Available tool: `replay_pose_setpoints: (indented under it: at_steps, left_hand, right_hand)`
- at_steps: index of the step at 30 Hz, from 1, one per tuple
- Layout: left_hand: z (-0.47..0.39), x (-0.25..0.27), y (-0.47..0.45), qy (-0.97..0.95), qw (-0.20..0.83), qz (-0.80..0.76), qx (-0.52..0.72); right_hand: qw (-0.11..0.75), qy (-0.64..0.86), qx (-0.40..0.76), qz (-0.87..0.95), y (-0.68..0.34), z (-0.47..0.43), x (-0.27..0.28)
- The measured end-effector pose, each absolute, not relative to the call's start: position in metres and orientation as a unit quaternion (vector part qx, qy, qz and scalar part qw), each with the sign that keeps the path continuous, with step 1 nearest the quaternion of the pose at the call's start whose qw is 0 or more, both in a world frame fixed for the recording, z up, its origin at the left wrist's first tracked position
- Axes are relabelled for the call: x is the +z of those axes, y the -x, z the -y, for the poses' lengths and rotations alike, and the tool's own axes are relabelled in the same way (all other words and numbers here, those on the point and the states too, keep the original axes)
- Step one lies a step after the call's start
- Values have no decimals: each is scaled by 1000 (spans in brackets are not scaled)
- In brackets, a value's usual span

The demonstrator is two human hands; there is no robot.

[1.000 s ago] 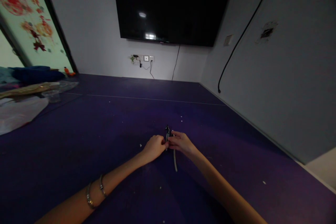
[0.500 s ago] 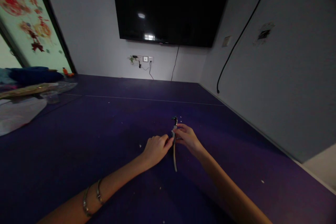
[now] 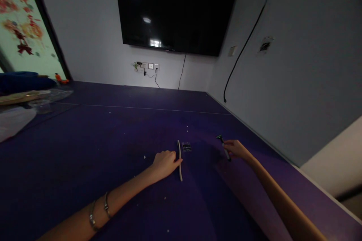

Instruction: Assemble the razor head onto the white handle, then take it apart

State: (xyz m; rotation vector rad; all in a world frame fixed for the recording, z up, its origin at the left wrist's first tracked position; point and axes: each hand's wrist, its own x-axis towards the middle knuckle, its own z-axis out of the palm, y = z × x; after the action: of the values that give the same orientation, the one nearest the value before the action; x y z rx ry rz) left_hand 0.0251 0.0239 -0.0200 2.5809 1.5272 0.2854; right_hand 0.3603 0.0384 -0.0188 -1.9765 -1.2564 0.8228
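My left hand (image 3: 164, 163) is closed on a thin, pale, slightly curved strip (image 3: 180, 172), which stretches above and below the thumb. What the strip is, I cannot make out. Beside it, on the purple surface, lies a small clear case with dark pieces (image 3: 186, 147). Farther right, my right hand (image 3: 236, 149) grips a razor (image 3: 226, 153) by its dark and grey handle. The razor's black head tilts up to the left, apart from the strip and the case.
Small white scraps dot the purple surface (image 3: 127, 158). At the left edge are clear plastic wrapping (image 3: 17, 120) and a dark blue cloth (image 3: 26, 81). Grey walls border the surface, with a black cable (image 3: 243, 54) hanging down the right one. A television (image 3: 175, 11) hangs ahead.
My right hand has moved right, carrying the razor away from the strip. My left hand stays on the strip. The small case now shows beside it. The view has shifted slightly right.
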Motion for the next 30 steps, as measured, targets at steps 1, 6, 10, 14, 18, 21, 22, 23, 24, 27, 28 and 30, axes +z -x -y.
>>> replay_pose_setpoints:
  at_steps: [1,6,10,14,18,21,22,23,24,27,28,30]
  left_hand:
    - [-25,-20,-27,-854,58,-508,93]
    - [-29,-19,-36,-851,48,-517,76]
    - [-30,-21,-42,-842,50,-535,44]
    - [-30,-24,-44,-835,51,-546,31]
    - [-30,-26,-46,-834,52,-548,37]
    - [-30,-27,-49,-836,50,-544,46]
    - [-29,-28,-50,-837,50,-543,49]
    - [-29,-28,-51,-837,50,-543,51]
    - [-28,-29,-52,-837,51,-543,52]
    - [-29,-31,-53,-834,50,-547,54]
    - [-29,-32,-52,-833,50,-549,54]
    - [-31,-32,-50,-829,49,-554,57]
  right_hand:
    - [304,760,304,487,-369,-35,-22]
    - [234,778,255,525,-392,-25,-32]
    - [198,784,225,543,-394,-24,-35]
    - [159,790,189,561,-392,-26,-36]
    - [122,792,147,580,-390,-29,-35]
    - [102,789,118,594,-388,-30,-36]
    - [98,789,109,597,-387,-29,-36]
    - [94,788,100,600,-386,-29,-37]
    - [92,788,91,602,-386,-29,-38]
    - [92,786,64,607,-384,-25,-37]
    - [95,784,53,610,-382,-23,-36]
    - [110,776,25,620,-378,-19,-32]
